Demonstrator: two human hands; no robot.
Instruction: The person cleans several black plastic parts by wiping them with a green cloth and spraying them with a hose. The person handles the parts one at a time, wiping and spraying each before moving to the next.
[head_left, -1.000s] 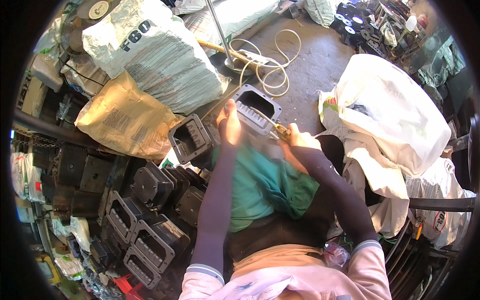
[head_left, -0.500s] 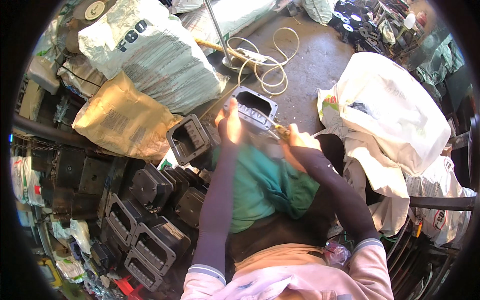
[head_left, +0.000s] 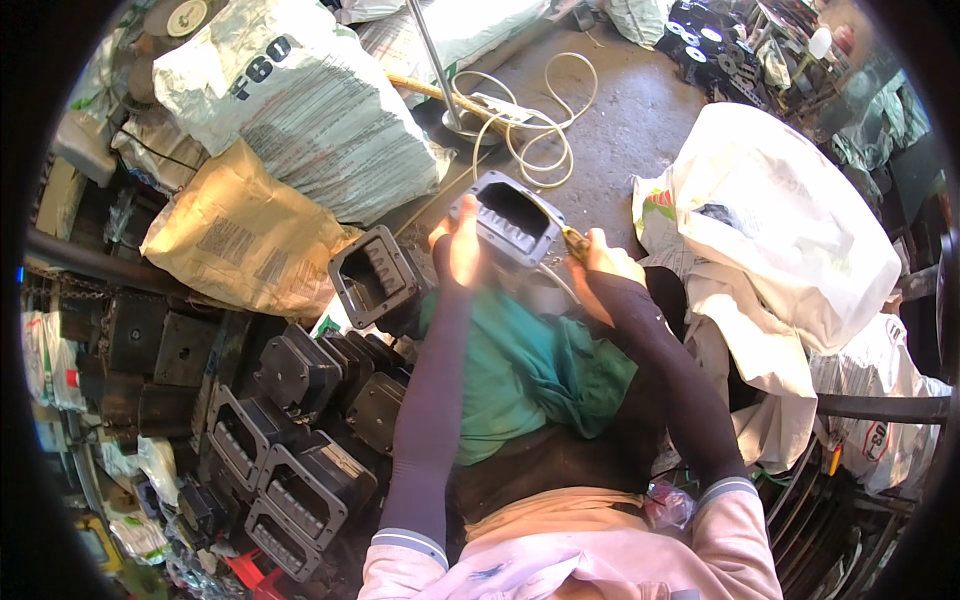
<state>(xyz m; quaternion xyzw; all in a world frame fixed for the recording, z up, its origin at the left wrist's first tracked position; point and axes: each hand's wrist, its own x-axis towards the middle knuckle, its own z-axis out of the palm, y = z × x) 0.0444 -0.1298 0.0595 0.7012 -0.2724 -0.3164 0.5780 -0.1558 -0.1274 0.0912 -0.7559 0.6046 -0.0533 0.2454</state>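
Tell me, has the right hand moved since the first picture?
Yes: judged against the pale cable on the floor, the right hand has gone forward and slightly right.

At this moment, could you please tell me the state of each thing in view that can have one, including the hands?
Left hand: closed on the held housing's rim
Right hand: closed around a yellowish tool
Yellowish tool: held at the housing's right edge
Held housing: uncovered, opening upward
Housing beside left forearm: uncovered, tilted
Pale cable: loosely looped
Brown bag: creased
Green cloth: rumpled
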